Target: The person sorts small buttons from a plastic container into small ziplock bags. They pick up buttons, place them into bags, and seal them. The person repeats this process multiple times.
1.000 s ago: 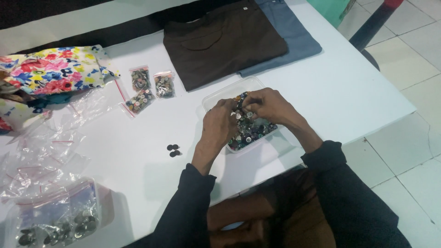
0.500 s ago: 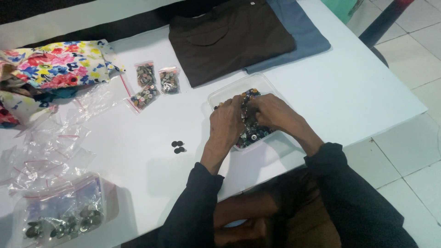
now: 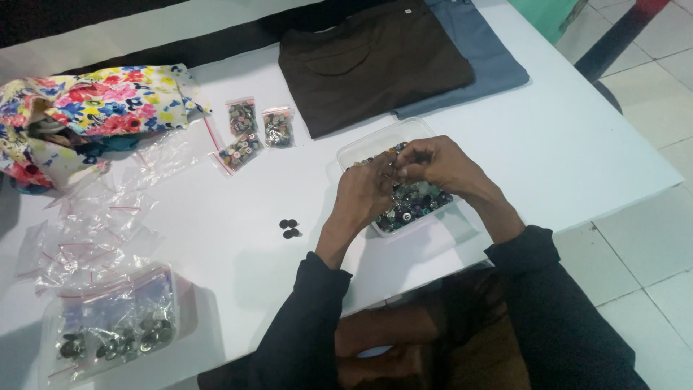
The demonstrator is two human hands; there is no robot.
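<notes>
Buttons [image 3: 411, 206] fill a clear tub [image 3: 361, 150] that sits near the front edge of the white table [image 3: 577, 144], and both hands meet right above it. The left hand [image 3: 364, 193] and right hand [image 3: 440, 165] have their fingertips drawn together over the tub's middle, seemingly pinching something small between them; what it is cannot be made out, and whether each hand truly grips it is unclear. Both wrists angle inward from black sleeves [image 3: 310, 318] that cross the table's front edge. Right of the tub the tabletop runs bare to its corner; behind the tub lie a folded brown garment [image 3: 375, 65] and a blue one [image 3: 484, 50], near but not touching it. Left of the tub, a few loose dark buttons [image 3: 289, 228] lie on open surface. Farther left and behind are three small filled bags [image 3: 253, 133], then empty clear bags [image 3: 101, 224], a floral cloth [image 3: 94, 115] and a second tub [image 3: 115, 325] by the front edge. The hands hide much of the tub's contents.
</notes>
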